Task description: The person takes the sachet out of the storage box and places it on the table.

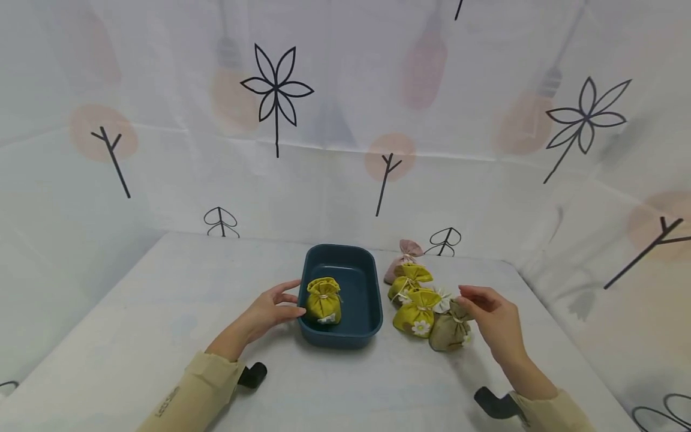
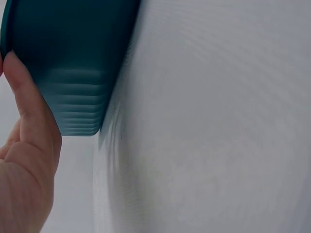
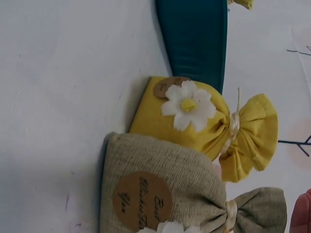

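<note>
My left hand point(image 1: 272, 306) is at the left side of a dark teal plastic bin point(image 1: 356, 300), its thumb and fingertips spread apart and touching the rim. In the left wrist view the thumb point(image 2: 29, 97) lies against the bin's outer wall. A yellow drawstring sachet point(image 1: 324, 303) stands inside the bin. My right hand point(image 1: 496, 321) is at the gathered top of a brown cloth sachet point(image 1: 448, 333). The right wrist view shows one fingertip point(image 3: 302, 213) just beyond that top, with a small gap; the thumb is out of that view.
Beside the brown sachet stands a yellow sachet point(image 1: 415, 315) with a white flower. Another yellow sachet point(image 1: 407, 285) and a pink sachet point(image 1: 399, 267) stand behind it. A whitish piece point(image 1: 444, 302) shows between them. A patterned cloth backdrop point(image 1: 335, 120) rises behind the white table point(image 1: 162, 312).
</note>
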`<state>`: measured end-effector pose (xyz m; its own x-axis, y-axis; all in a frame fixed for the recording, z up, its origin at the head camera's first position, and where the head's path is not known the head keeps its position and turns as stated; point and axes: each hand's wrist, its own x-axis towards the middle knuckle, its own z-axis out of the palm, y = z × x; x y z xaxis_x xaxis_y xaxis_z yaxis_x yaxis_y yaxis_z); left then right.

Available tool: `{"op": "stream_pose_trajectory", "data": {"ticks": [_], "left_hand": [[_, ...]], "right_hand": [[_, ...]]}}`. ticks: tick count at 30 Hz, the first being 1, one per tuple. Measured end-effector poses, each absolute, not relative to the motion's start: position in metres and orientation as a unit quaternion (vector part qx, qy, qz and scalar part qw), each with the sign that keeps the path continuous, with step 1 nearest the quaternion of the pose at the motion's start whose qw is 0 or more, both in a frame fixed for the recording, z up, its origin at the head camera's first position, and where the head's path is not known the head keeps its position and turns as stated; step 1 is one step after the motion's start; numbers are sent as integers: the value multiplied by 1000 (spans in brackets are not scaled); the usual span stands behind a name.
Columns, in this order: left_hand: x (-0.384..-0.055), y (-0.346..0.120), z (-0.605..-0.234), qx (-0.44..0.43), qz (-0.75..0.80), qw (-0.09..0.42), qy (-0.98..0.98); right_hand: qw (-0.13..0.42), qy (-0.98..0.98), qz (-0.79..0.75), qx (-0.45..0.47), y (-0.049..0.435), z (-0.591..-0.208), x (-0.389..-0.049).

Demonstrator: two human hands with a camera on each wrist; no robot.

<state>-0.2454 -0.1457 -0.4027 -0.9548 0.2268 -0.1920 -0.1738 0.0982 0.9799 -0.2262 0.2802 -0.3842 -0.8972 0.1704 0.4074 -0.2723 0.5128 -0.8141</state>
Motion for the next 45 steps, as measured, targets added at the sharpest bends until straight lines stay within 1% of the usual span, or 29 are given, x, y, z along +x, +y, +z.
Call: {"op": "stream_pose_trajectory", "data": {"ticks": [5, 7, 10, 15, 19, 22, 26, 29, 34, 39, 45], "left_hand": [[-245, -146, -405, 21, 668, 150, 729], [-246, -146, -405, 20, 668, 150, 728], [-246, -146, -406, 18, 669, 149, 728], [-247, -146, -405, 11, 668, 146, 729], [-247, -146, -405, 13, 670, 148, 727], [-247, -146, -404, 16, 673, 150, 724], [-246, -145, -403, 17, 672, 150, 725], [-246, -145, -403, 16, 671, 150, 726], [-246, -145, -404, 14, 669, 150, 728], [-247, -146, -405, 14, 669, 149, 728], [-247, -146, -405, 17, 671, 145, 727]], "right_hand": [[237, -833, 497, 56, 307, -435, -264], [242, -834, 493, 57, 311, -448, -274], [247, -828, 500, 58, 308, -455, -281], [239, -821, 515, 67, 296, -454, -283], [233, -821, 515, 80, 283, -445, -279], [212, -814, 534, 86, 262, -422, -264], [173, -814, 549, 75, 230, -379, -236], [146, -821, 547, 71, 213, -360, -225], [110, -815, 564, 76, 200, -353, -224], [99, -811, 570, 90, 192, -355, -230], [81, -816, 567, 81, 181, -356, -237]]}}
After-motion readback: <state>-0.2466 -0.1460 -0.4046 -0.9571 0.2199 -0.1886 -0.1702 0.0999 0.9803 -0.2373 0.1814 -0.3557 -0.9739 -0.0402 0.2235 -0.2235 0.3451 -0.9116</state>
